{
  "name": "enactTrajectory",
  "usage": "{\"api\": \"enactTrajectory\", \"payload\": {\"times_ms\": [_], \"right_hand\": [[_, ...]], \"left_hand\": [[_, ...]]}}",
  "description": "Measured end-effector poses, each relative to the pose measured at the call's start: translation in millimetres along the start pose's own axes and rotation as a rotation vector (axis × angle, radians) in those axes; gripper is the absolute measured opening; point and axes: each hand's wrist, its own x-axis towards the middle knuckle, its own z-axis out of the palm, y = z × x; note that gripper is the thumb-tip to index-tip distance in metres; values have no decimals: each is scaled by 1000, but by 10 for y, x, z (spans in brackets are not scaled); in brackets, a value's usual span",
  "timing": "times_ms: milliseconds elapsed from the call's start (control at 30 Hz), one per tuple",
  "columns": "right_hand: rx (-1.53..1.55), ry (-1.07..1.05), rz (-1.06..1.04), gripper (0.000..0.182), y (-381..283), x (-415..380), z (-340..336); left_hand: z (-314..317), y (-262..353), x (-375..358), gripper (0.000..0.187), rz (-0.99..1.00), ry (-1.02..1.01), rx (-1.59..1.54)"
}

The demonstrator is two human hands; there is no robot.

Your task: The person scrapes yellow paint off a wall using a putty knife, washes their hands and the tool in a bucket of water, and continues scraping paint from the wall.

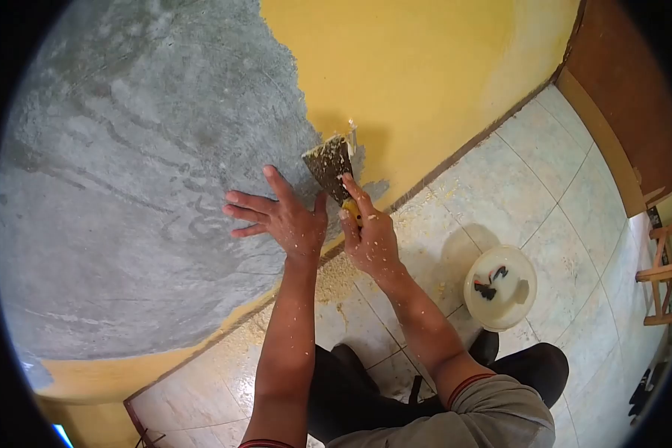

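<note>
My right hand (372,243) grips the yellow handle of a paint scraper (330,166), one finger stretched along its wide, crumb-covered blade. The blade's edge meets the wall where yellow paint (411,67) gives way to bare grey plaster (164,172). A pale curl of loosened paint (352,134) stands up at the blade's corner. Just left of the scraper, my left hand (291,224) has its fingers spread against the grey part of the wall. Small flakes stick to both hands and forearms.
Paint crumbs (336,280) litter the tiled floor (537,157) along the wall's base. A whitish bucket (500,287) holding dark-and-red items stands to my right. Farther right are a wooden stool (661,272) and a brown panel (635,82). My knees are bent below.
</note>
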Motion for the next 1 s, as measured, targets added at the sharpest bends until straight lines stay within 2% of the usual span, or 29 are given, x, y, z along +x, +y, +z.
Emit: {"api": "enactTrajectory", "payload": {"times_ms": [33, 167, 200, 233, 267, 300, 367, 467, 567, 633, 700, 800, 867, 933, 1000], "right_hand": [[43, 51, -74, 52, 42, -7, 27], [43, 51, -131, 52, 287, -1, 116], [61, 35, -131, 53, 162, 104, 74], [80, 9, -114, 54, 51, 126, 8], [-27, -122, 90, 55, -47, 133, -59], [-24, -122, 86, 55, -19, 119, -43], [81, 20, -91, 55, 71, -8, 28], [71, 42, -164, 55, 211, -38, 70], [-2, 4, -116, 55, -123, 300, -92], [10, 55, -170, 53, -56, 301, -58], [121, -11, -76, 51, -77, 122, -112], [56, -99, -20, 48, 36, -9, -93], [2, -88, -47, 49, -162, 225, -157], [-45, -96, -23, 50, -197, 120, -137], [19, 3, -128, 51, -81, 109, -39]], "left_hand": [[-3, 12, 4, 135, -7, -10, 17], [-14, 19, 6, 134, -40, -28, 23], [14, 33, 33, 134, -48, -31, 16], [19, 24, 23, 133, -38, -15, 3], [4, 0, -12, 133, -18, 3, -5], [12, -3, -4, 133, -18, 6, -2], [8, -35, -17, 130, -23, -1, -24], [83, -17, -6, 133, -23, 63, -27], [30, -10, -14, 134, -20, 35, -54], [19, -1, 32, 134, -10, 31, -54], [-10, -21, -15, 133, -17, -24, -22], [14, 1, 1, 132, -11, 8, -15], [38, 25, 81, 131, -13, 37, -53], [-10, -14, -74, 130, -16, 13, -75], [14, -28, -20, 129, -3, 10, -42]]}}
